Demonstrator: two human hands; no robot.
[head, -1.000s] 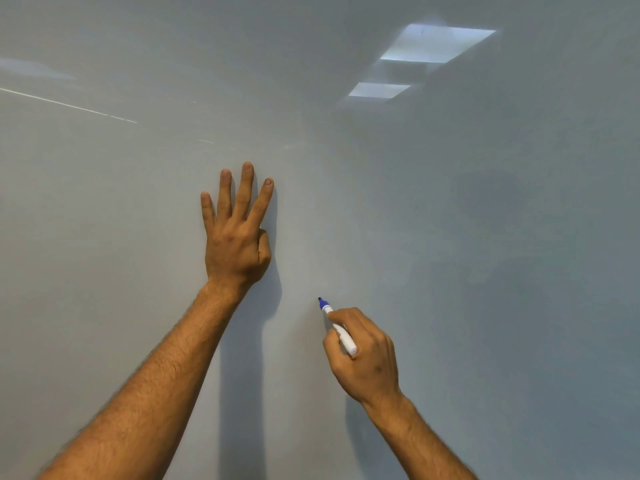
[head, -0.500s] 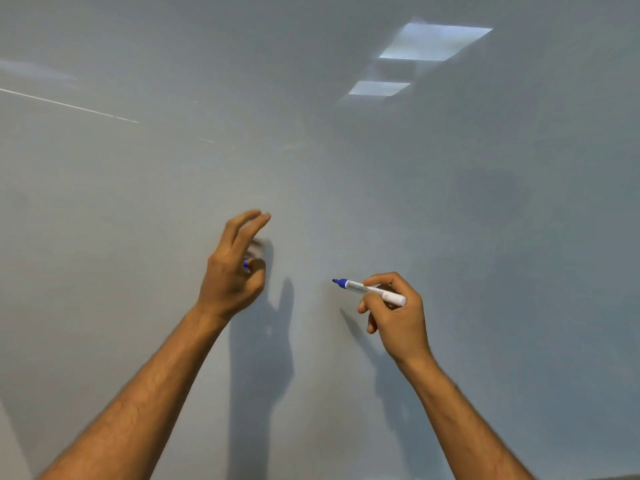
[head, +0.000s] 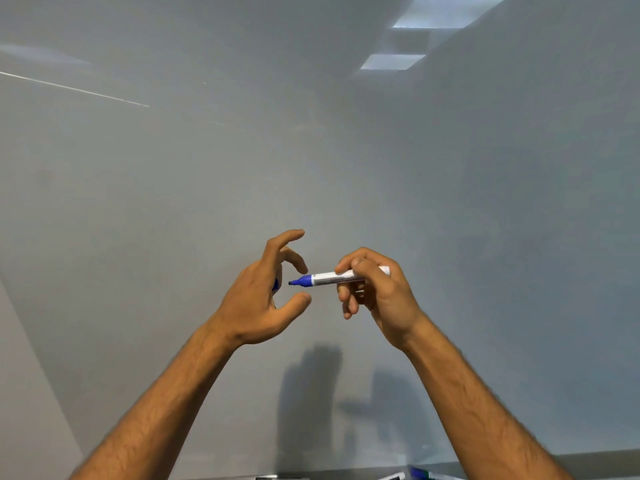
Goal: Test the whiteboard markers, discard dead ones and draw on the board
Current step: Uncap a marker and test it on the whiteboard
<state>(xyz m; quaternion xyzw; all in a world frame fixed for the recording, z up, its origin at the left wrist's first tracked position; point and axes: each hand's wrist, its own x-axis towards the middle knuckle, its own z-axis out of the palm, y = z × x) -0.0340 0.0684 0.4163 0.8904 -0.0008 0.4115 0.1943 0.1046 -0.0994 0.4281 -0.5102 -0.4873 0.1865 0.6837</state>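
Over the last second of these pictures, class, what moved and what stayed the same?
The left hand left the pale whiteboard, where it lay flat, and curled, with something small and blue showing in its palm. The right hand drew the white blue-tipped marker off the board and turned it level, tip toward the left hand. The hands came together. The right fingers kept their hold; the board stayed unmarked.

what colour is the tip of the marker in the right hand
Blue, on the marker tip; head view.
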